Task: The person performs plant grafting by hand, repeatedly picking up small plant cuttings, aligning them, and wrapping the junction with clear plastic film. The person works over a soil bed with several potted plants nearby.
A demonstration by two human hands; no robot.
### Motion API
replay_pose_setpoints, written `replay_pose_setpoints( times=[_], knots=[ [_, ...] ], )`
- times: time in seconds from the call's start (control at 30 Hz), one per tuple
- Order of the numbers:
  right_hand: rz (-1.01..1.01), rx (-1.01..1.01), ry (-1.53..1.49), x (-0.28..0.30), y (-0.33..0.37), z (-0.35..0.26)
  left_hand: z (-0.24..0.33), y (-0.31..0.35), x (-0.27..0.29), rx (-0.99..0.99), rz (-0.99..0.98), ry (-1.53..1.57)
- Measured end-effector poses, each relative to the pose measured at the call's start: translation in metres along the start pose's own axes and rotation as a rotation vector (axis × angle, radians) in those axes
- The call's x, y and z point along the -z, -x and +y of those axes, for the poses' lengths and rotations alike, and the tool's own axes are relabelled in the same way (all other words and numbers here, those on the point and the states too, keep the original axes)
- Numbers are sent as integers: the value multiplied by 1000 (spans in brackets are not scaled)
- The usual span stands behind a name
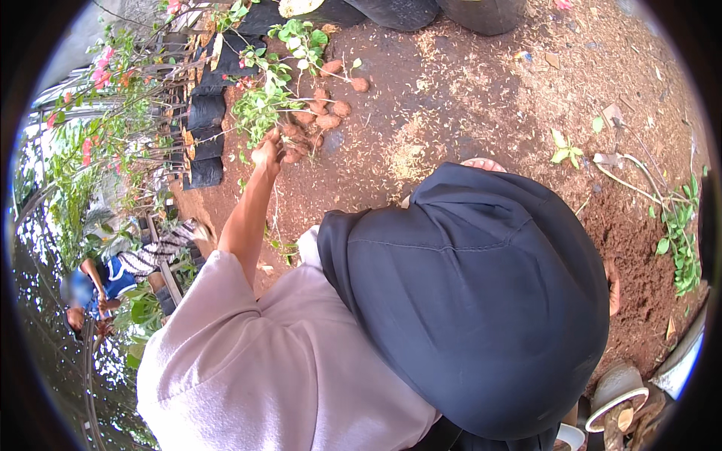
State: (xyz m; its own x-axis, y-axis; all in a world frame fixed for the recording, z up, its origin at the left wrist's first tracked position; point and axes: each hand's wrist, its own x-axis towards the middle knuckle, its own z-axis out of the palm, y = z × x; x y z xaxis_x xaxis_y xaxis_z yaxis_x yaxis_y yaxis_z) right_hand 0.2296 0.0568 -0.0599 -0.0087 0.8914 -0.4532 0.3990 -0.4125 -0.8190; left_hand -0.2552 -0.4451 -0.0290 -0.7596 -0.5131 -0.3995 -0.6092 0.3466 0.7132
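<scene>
My left hand (266, 150) reaches out to a heap of leafy seedlings (259, 113) lying on the ground. Its fingers are closed around a seedling at the near side of the heap, though the leaves partly hide the grip. Brown, rounded root balls (322, 105) lie just right of that hand, several of them touching. Beyond the dark cloth over my knees (481, 301), a strip of skin, seemingly my right hand (614, 287), shows beside loose, crumbly soil (639, 270). Its fingers are mostly hidden.
Black planting bags (206, 113) stand in a row at the left, with pink-flowered plants (101, 75) behind. More large black bags (481, 11) stand at the far edge. Cut leafy branches (681, 233) lie right, above a pale pot (618, 391). Another person (113, 278) is at far left.
</scene>
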Motion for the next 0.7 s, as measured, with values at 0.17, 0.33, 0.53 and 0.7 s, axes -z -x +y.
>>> replay_pose_setpoints(
  times=[0.17,0.33,0.53,0.7],
  knots=[
    [-112,75,82,15,-8,16,-6,2,-34,100,-65,-76],
    [6,64,33,0,13,-10,-22,-20,-34,154,-42,-149],
    [54,160,190,-1,12,-3,-33,-23,-23,36,-61,-336],
    [70,338,330,12,9,-15,-28,-13,-19,43,-50,-327]
  ],
)
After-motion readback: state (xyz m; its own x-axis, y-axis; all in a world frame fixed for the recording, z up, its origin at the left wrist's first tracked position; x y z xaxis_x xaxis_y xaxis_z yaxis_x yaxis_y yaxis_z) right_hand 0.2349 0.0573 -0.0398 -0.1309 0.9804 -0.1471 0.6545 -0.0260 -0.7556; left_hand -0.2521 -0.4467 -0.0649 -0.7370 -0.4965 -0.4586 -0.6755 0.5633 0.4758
